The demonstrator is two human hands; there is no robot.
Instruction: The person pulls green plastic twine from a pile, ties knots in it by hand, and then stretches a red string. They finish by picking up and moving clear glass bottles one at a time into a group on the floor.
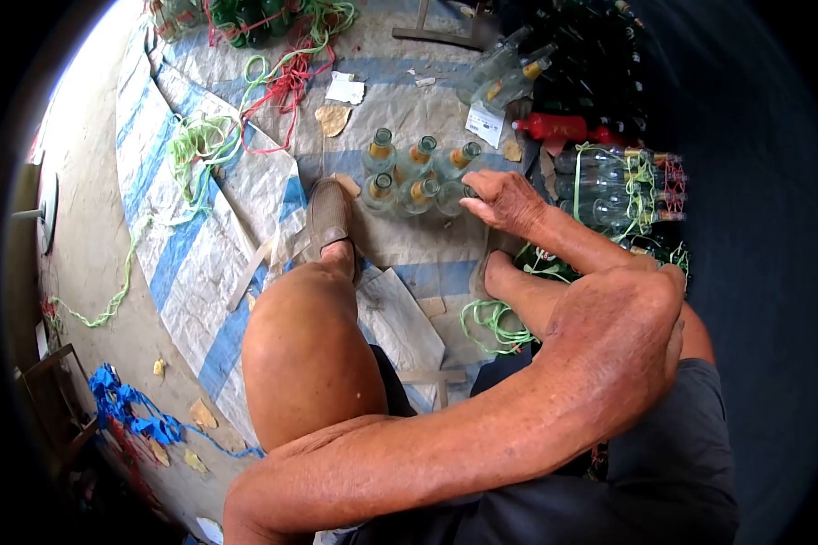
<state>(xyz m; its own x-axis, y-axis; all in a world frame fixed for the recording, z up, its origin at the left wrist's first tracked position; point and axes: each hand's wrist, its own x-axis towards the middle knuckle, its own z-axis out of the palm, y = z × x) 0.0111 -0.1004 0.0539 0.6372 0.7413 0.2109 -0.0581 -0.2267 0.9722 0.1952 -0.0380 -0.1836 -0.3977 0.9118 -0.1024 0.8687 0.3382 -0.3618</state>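
Several clear glass bottles with yellowish neck labels stand upright in two short rows on the sheeting between my feet. My right hand (504, 202) reaches in from the right. Its thumb and fingers close around the neck of the glass bottle (451, 198) at the near right corner of the group. Beside it stand another bottle (418, 194) and, at the near left, a third bottle (379, 192). My left arm crosses over my thighs, and my left hand (629, 313) lies bent by my right knee and elbow. Its fingers are mostly hidden.
Striped sheeting (218, 354) covers the ground. Bundled bottles (609, 186) tied with green string lie at right, near a red bottle (554, 126). Loose clear bottles (513, 84) lie behind. Green string (200, 145), red string (291, 82) and blue strips (127, 404) lie at left.
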